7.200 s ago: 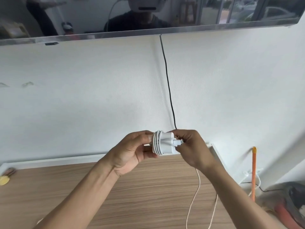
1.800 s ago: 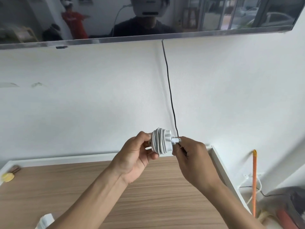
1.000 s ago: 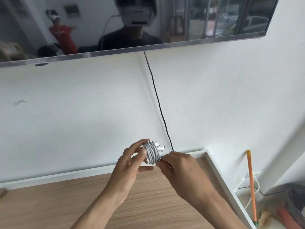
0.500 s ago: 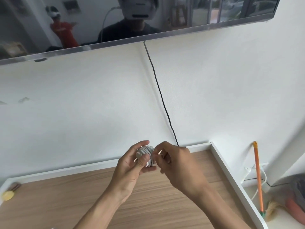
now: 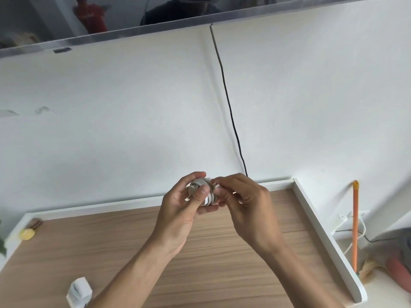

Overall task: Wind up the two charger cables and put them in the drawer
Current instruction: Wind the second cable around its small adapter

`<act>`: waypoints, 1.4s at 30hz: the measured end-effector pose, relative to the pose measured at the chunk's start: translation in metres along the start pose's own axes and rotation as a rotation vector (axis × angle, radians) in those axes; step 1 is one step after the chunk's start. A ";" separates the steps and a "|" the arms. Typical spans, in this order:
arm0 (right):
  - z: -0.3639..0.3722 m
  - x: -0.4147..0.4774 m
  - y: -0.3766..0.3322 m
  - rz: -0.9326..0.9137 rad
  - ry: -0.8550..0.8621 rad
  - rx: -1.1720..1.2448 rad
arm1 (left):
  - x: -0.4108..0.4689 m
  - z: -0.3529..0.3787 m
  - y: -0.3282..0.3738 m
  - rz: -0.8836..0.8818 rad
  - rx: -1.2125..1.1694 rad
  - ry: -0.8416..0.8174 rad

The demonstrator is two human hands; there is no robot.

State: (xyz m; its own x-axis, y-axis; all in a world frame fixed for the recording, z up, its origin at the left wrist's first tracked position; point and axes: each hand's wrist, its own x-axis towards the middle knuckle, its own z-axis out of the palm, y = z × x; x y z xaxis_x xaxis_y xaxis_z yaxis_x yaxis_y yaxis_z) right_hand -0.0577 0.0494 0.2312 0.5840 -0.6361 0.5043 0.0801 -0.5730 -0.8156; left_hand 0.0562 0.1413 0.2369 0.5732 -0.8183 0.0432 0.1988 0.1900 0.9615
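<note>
Above the desk, your left hand gripped the wound charger while your right hand pinched its cable end, apparently due for tucking in.

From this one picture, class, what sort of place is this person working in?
Probably a home living room: a wall-mounted screen with a black cord running down the wall, a wood-topped cabinet beneath, a broom leaning nearby.

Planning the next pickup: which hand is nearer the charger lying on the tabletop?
Left. The left hand, gripping the wound charger, is up and right of the tabletop charger; the right hand, pinching the same bundle, sits farther right.
</note>
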 end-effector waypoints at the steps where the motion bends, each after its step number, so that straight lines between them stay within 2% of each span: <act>1: 0.001 -0.001 -0.002 0.007 0.005 0.006 | -0.001 -0.001 0.001 0.018 0.009 -0.003; 5: 0.005 -0.001 -0.009 0.131 0.071 0.140 | -0.002 -0.004 0.004 0.070 0.051 -0.009; 12: 0.019 -0.004 -0.004 0.105 0.130 0.109 | -0.002 -0.011 0.000 0.127 0.083 0.045; 19: 0.023 -0.001 -0.006 0.092 0.167 0.099 | -0.001 -0.018 0.000 0.131 0.059 0.027; 27: 0.028 -0.003 0.000 -0.026 0.179 -0.036 | 0.003 -0.015 -0.003 0.153 0.063 0.076; 36: 0.029 -0.003 0.005 -0.124 0.225 -0.054 | 0.004 -0.012 -0.003 0.146 0.078 0.107; 42: 0.025 -0.008 0.013 -0.150 0.185 -0.028 | 0.003 -0.007 -0.005 0.187 0.099 0.092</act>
State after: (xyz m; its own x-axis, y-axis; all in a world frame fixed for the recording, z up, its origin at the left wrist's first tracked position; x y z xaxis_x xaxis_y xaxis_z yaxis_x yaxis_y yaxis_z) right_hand -0.0408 0.0601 0.2100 0.4092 -0.6250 0.6648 0.1308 -0.6809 -0.7206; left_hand 0.0626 0.1418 0.2304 0.6637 -0.7201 0.2025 0.0056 0.2755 0.9613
